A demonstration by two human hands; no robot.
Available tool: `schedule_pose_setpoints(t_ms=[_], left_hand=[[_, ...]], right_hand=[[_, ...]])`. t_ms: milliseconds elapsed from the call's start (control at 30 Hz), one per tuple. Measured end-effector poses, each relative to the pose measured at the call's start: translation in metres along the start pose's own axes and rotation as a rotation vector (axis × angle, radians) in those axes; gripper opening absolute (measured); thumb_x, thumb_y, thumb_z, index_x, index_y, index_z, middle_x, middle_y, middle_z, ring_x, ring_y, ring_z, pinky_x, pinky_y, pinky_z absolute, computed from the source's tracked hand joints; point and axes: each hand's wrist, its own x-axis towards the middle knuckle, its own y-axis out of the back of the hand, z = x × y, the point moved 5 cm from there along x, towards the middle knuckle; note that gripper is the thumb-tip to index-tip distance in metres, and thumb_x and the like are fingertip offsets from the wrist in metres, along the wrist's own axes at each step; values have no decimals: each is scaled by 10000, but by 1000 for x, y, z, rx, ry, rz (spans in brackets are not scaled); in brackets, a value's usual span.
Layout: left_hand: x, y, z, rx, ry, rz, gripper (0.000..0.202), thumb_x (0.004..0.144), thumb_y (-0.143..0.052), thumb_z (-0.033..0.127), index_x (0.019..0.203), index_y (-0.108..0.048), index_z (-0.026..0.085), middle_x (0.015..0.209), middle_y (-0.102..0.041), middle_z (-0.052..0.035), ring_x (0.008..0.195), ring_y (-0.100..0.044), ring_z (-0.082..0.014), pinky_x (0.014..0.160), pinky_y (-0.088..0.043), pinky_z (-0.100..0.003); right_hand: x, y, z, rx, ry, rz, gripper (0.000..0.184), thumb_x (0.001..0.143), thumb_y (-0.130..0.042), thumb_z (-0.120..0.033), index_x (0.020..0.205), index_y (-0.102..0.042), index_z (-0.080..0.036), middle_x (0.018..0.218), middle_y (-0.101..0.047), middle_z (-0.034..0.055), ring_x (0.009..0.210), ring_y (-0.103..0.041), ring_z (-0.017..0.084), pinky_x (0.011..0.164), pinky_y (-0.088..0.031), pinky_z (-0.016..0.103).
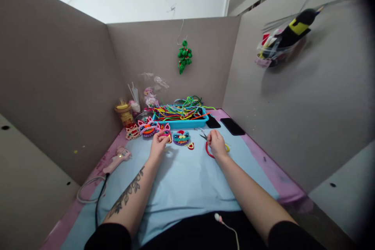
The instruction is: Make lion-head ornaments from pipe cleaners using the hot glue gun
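My left hand [158, 144] is closed in a pinch on a small red-and-yellow pipe-cleaner piece [169, 138]. My right hand [216, 143] is wrapped around small scissors [203, 136], whose blades point left. Beneath that hand a red pipe cleaner [208, 150] curves on the cloth, and a bit of yellow pipe cleaner [227, 148] shows at its right. Between the hands sit a teal fuzzy animal head [181, 138] and another red-and-yellow piece [191, 146]. Behind my left hand, a pink animal head [164, 128] is partly hidden; a purple-and-pink head [147, 127] stands farther left.
A blue tray [181, 124] heaped with colourful pipe cleaners stands at the back. Two dark phones, one a black phone [232, 126], lie right of it. A pink glue gun [117, 161] with a cable rests at left. Grey partitions [175, 86] enclose the table.
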Motion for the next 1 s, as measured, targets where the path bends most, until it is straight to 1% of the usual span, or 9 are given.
schedule_pose_setpoints(t_ms=[67,133,300,433,533,633,800,900,1000], left_hand=[[-2,-3,-3,-12,-5,-20,462,585,-675,314,974,-479,160,673,-600,19,601,-555,-113,545,-353,-224],[-3,-6,-7,-17,-4,-37,448,586,-675,309,961,-479,162,666,-602,19,596,-558,-116,550,-360,-229],[-4,-10,-15,-24,24,-75,421,595,-671,300,944,-481,162,632,-596,30,565,-552,-117,546,-366,-233],[-8,-8,-12,-22,53,-56,394,627,-654,290,963,-493,161,668,-601,15,597,-557,-116,562,-373,-231],[-13,-8,-8,-24,85,-47,411,637,-658,316,983,-502,159,710,-613,-4,626,-566,-119,572,-380,-231],[-16,-7,-4,-33,129,-42,437,634,-670,359,988,-505,163,721,-614,-12,643,-575,-131,570,-384,-234],[-22,-2,3,-62,165,-9,430,650,-661,404,995,-514,194,777,-607,-16,668,-572,-133,587,-399,-240],[-25,5,6,-135,179,93,429,656,-665,419,1000,-517,210,813,-595,-26,695,-571,-142,623,-427,-255],[-26,10,4,-190,235,142,444,623,-701,434,979,-532,232,820,-592,-28,717,-576,-155,662,-450,-275]], right_hand=[[1,0,3,10,-26,-9,426,788,-427,-586,582,-392,-215,495,-419,-30,405,-333,93,396,-285,241],[1,-2,5,29,-55,-39,405,763,-473,-577,596,-423,-211,508,-435,-29,407,-352,91,388,-286,232],[6,-12,-1,59,-108,-133,306,719,-551,-500,696,-507,-199,588,-511,-9,456,-435,99,412,-353,226],[19,-22,-15,-51,-104,-245,242,693,-590,-418,696,-535,-183,602,-546,-5,480,-466,95,451,-378,223],[34,-30,-23,-183,-59,-338,221,663,-619,-382,690,-574,-167,624,-587,18,523,-500,114,502,-402,244],[51,-34,-25,-364,42,-337,194,684,-592,-366,671,-599,-173,631,-594,24,574,-518,142,552,-407,270],[71,-46,-37,-537,340,-333,216,777,-519,-353,634,-565,-198,674,-573,28,661,-519,164,629,-400,291],[81,-62,-48,-569,463,-371,264,853,-425,-335,638,-509,-206,673,-532,32,670,-501,164,631,-385,290],[94,-86,-55,-623,574,-445,278,884,-369,-319,649,-471,-211,678,-509,38,674,-487,166,632,-368,291]])
